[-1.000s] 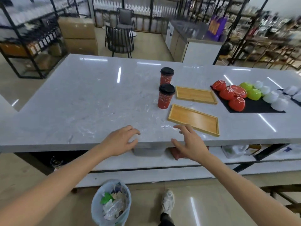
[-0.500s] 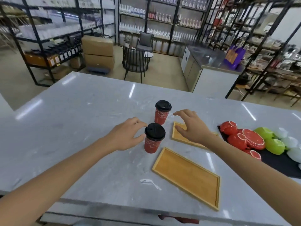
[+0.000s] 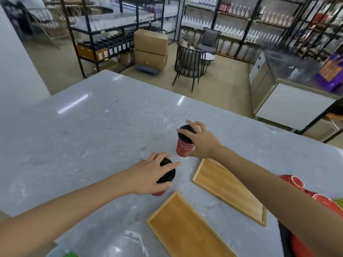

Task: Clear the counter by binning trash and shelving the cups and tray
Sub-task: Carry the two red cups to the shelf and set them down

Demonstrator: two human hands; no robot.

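Two red paper cups with black lids stand upright on the grey marble desk [image 3: 92, 127]. The near cup [image 3: 166, 174] is under the left hand [image 3: 150, 177], whose fingers wrap over its lid and down its sides in a grip. The far cup [image 3: 183, 145] stands just beyond the near cup, and the right hand [image 3: 199, 140] closes around its lid and upper wall. Two shallow wooden trays lie flat beside the near cup: the near tray [image 3: 185, 229] just in front of it, the far tray [image 3: 228, 188] to its right. Red bowls [image 3: 295, 181] sit farther right, partly hidden by the right forearm.
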